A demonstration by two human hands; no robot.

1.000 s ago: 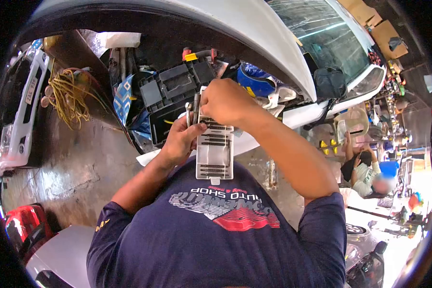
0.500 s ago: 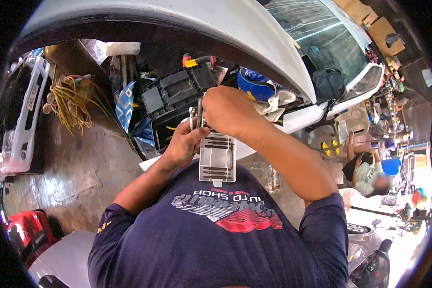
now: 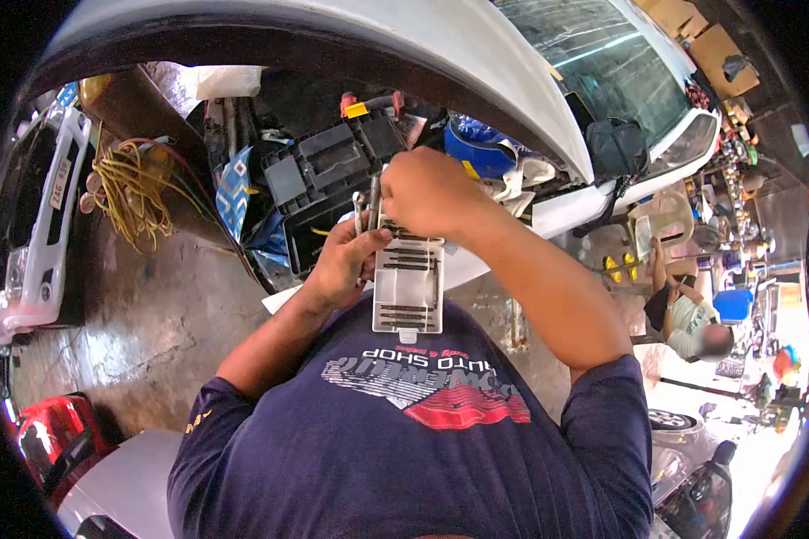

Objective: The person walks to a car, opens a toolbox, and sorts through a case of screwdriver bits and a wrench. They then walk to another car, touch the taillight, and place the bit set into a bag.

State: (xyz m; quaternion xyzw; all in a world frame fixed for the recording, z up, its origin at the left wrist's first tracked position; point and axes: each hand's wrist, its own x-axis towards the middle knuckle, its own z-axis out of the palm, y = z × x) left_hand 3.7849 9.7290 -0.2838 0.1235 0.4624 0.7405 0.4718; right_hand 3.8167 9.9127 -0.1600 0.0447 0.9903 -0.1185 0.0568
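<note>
A long, pale plastic case [image 3: 404, 289] is lying open in front of the wearer's chest, its near end sitting close to the dark shirt [image 3: 422, 485]. Slim, dark drill bits [image 3: 407, 316] are lying crosswise inside it in spaced groups, one more is running lengthwise by its right edge, and a small tab is jutting from its near end. A silver wrench [image 3: 359, 216] and a dark metal tool [image 3: 374, 202] are standing side by side just left of the case's far part.

The left hand [image 3: 340, 268] is gripping the case at its left edge, thumb pressing inward, and is holding both tools in the same grasp. The right hand [image 3: 429, 193] is curling over the case's far end, wrist bent; its fingertips are hiding, so whether it is gripping anything cannot be told.

Beyond the case, a black toolbox [image 3: 328, 162] is sitting near, under the arching edge of a white car [image 3: 530, 117]. Floor [image 3: 144, 332] is spreading left of the case, past the left forearm; another person [image 3: 692, 328] is staying well apart to its right.
</note>
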